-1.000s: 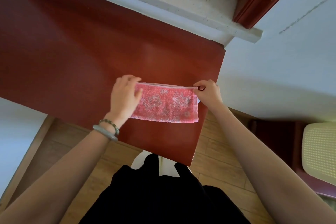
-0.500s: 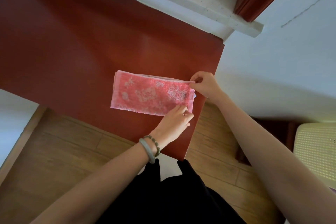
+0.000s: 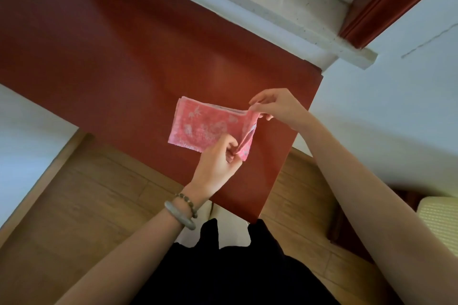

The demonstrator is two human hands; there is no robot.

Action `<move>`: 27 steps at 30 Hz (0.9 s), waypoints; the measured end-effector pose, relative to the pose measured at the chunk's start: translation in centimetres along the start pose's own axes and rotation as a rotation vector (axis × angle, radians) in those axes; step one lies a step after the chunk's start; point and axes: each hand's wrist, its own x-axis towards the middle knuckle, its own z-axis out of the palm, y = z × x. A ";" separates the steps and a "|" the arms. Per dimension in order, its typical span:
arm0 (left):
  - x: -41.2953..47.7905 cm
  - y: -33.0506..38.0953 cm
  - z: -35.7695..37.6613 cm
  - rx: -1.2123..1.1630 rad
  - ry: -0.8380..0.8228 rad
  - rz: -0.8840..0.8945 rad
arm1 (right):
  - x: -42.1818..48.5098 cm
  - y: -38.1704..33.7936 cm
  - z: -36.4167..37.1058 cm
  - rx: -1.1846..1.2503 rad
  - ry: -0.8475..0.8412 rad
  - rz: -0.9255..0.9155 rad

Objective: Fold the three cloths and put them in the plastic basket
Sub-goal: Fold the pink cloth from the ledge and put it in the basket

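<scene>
A pink cloth [image 3: 198, 124] with a pale flower pattern lies folded in a strip on the dark red table [image 3: 124, 62], near its right end. My left hand [image 3: 218, 158] pinches the cloth's near right corner. My right hand [image 3: 275, 106] pinches the far right corner. Both corners are raised off the table, so the right end curls upward. A cream plastic basket [image 3: 441, 220] shows only partly at the right edge, low beside the table. No other cloth is in view.
The table's right edge [image 3: 307, 116] runs just past my right hand, with a white wall behind it. A pale stone sill [image 3: 247, 0] borders the table's far side. Wooden floor [image 3: 86, 193] lies below the near edge.
My left hand left the cloth's left end and crossed to its near right corner. Both hands have now lifted the right end off the table.
</scene>
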 end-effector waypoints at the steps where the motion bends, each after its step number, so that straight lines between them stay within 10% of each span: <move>1: 0.0 -0.4 -0.9 -0.020 0.013 -0.029 | 0.4 -0.8 0.4 0.004 -0.014 0.000; 15: 0.3 -7.2 -9.1 -0.041 0.137 -0.356 | 8.3 -8.7 11.0 -0.248 -0.008 0.044; 27: 0.7 -10.5 -11.3 0.108 0.047 -0.237 | 8.0 -7.9 12.9 -0.115 -0.057 0.096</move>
